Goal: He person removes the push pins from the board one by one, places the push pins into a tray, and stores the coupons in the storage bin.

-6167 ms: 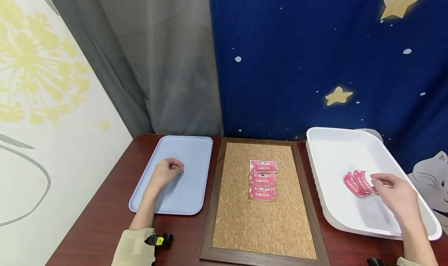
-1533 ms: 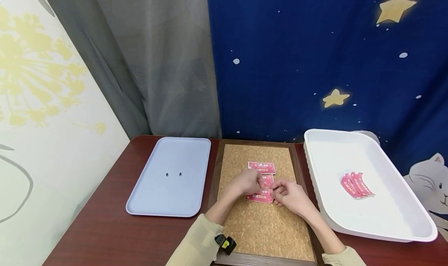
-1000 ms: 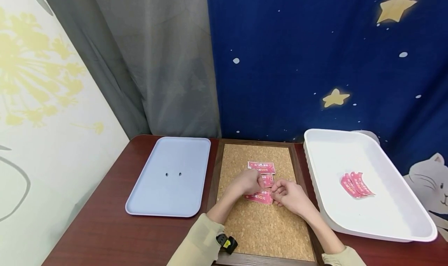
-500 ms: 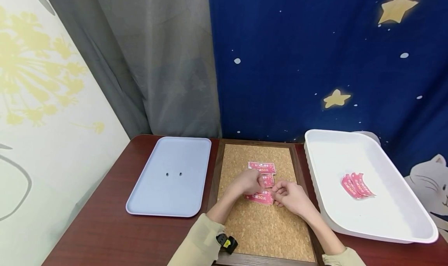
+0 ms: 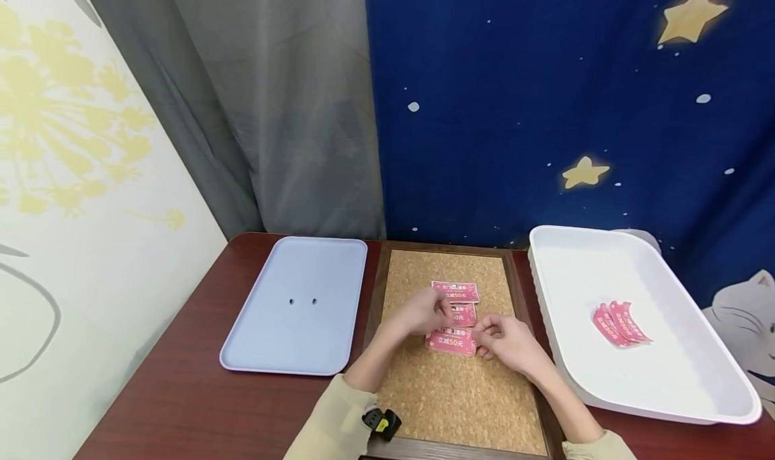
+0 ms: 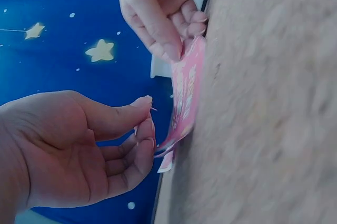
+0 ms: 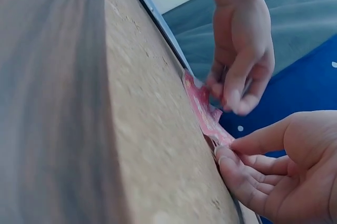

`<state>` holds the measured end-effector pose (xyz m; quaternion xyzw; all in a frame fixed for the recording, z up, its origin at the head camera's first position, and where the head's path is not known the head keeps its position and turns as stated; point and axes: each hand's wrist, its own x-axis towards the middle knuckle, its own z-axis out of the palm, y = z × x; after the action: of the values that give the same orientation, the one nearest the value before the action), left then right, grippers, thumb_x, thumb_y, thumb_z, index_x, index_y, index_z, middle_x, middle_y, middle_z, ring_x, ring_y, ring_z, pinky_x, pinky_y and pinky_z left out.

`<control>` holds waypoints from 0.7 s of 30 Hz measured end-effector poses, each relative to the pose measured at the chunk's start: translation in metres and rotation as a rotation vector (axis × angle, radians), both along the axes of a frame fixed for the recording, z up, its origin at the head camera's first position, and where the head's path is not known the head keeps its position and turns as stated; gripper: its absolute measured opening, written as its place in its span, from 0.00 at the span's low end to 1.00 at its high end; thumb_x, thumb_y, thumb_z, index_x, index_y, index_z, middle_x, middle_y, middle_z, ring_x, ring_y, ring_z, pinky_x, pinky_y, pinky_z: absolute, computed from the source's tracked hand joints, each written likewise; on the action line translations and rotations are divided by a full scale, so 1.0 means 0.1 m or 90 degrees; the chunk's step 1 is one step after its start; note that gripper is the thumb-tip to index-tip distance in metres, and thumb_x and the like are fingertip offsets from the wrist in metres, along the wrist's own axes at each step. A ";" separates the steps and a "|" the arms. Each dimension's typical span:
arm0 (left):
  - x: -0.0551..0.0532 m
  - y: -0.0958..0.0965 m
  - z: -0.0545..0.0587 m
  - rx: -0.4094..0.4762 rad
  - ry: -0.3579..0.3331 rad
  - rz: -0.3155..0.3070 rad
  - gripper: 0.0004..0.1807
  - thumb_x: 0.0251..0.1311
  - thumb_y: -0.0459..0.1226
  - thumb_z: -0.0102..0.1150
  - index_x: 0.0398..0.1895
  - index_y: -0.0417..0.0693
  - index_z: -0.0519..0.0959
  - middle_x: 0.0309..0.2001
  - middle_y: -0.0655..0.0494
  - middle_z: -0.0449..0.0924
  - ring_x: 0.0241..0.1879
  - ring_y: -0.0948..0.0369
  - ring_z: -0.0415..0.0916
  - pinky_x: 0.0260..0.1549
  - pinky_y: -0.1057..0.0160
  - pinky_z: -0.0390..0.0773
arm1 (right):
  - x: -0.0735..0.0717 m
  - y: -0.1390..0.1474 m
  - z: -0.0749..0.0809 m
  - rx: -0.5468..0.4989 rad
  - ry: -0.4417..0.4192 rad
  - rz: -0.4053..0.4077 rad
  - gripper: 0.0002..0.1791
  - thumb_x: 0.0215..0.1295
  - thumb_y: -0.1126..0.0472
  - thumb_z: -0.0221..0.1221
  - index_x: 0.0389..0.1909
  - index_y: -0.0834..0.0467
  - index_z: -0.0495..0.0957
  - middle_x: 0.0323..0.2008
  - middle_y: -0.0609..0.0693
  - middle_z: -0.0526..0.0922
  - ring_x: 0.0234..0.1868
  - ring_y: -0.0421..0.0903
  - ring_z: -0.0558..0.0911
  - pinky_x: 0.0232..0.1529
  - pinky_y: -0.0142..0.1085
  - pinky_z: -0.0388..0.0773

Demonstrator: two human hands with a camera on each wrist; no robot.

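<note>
On the cork board (image 5: pixel 460 399), pink paper coupons overlap in a column. My right hand (image 5: pixel 508 343) pinches the right edge of the lowest visible coupon (image 5: pixel 449 343); in the left wrist view this coupon (image 6: pixel 185 98) bows slightly off the cork. Just above and left of it is my left hand (image 5: pixel 424 312), thumb and fingertips together. A thin pin (image 6: pixel 153 109) pokes out from that pinch in the left wrist view, its head hidden by the fingers. The top coupon (image 5: pixel 455 291) lies flat; the middle coupon (image 5: pixel 465 314) is partly covered by the left hand.
Left of the board lies a light blue tray (image 5: pixel 266 339) with two small dark pins (image 5: pixel 314 301). A deep white tray (image 5: pixel 654 386) stands to the right, holding two pink coupons (image 5: pixel 621 323). Curtains hang behind the table (image 5: pixel 181 393).
Earlier, my left hand was at the blue tray and my right hand at the coupons in the white tray. Both came to the board. Lately my left hand shifts slightly up-left, uncovering more of the lowest coupon.
</note>
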<state>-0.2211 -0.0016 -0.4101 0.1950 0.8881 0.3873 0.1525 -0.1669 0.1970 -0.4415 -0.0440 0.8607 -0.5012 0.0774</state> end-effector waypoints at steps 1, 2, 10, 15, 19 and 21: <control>0.00 -0.03 0.01 0.010 0.005 0.000 0.10 0.60 0.26 0.64 0.23 0.44 0.79 0.22 0.58 0.73 0.22 0.65 0.66 0.20 0.69 0.65 | 0.00 0.02 0.01 -0.003 0.000 0.004 0.03 0.68 0.70 0.60 0.36 0.67 0.78 0.25 0.52 0.82 0.26 0.46 0.83 0.29 0.35 0.82; 0.01 -0.05 0.03 0.016 0.008 0.001 0.10 0.60 0.25 0.64 0.24 0.44 0.78 0.22 0.58 0.73 0.22 0.65 0.66 0.21 0.69 0.65 | 0.00 0.04 0.02 -0.002 0.002 0.006 0.03 0.68 0.69 0.59 0.36 0.67 0.78 0.24 0.52 0.82 0.26 0.46 0.83 0.29 0.35 0.82; 0.02 -0.25 0.13 0.047 0.036 -0.016 0.08 0.60 0.25 0.64 0.27 0.45 0.80 0.24 0.59 0.76 0.25 0.65 0.69 0.25 0.69 0.67 | -0.02 0.24 0.15 -0.018 0.023 0.016 0.06 0.71 0.68 0.58 0.39 0.69 0.77 0.25 0.54 0.82 0.26 0.48 0.83 0.30 0.37 0.82; 0.01 -0.36 0.13 0.084 0.034 -0.035 0.06 0.60 0.25 0.63 0.28 0.41 0.81 0.24 0.58 0.76 0.24 0.66 0.69 0.25 0.69 0.69 | -0.01 0.34 0.23 -0.028 0.027 0.016 0.08 0.72 0.66 0.58 0.41 0.70 0.76 0.26 0.54 0.82 0.28 0.47 0.83 0.32 0.37 0.83; 0.02 -0.46 0.10 0.076 0.053 -0.027 0.06 0.59 0.27 0.66 0.27 0.44 0.82 0.24 0.59 0.77 0.25 0.66 0.70 0.26 0.69 0.70 | 0.01 0.42 0.30 -0.019 0.036 0.010 0.09 0.73 0.65 0.58 0.42 0.69 0.76 0.28 0.55 0.82 0.29 0.46 0.83 0.33 0.39 0.83; 0.02 -0.52 0.09 0.072 0.061 -0.014 0.06 0.59 0.27 0.66 0.27 0.45 0.82 0.25 0.59 0.78 0.26 0.66 0.70 0.27 0.68 0.71 | 0.01 0.47 0.34 -0.023 0.041 0.008 0.09 0.73 0.65 0.57 0.42 0.70 0.76 0.29 0.56 0.82 0.29 0.47 0.84 0.34 0.40 0.84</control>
<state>-0.2191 -0.0531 -0.4012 0.2315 0.8690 0.4250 0.1030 -0.1656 0.2436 -0.4078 -0.0667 0.8534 -0.5143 0.0517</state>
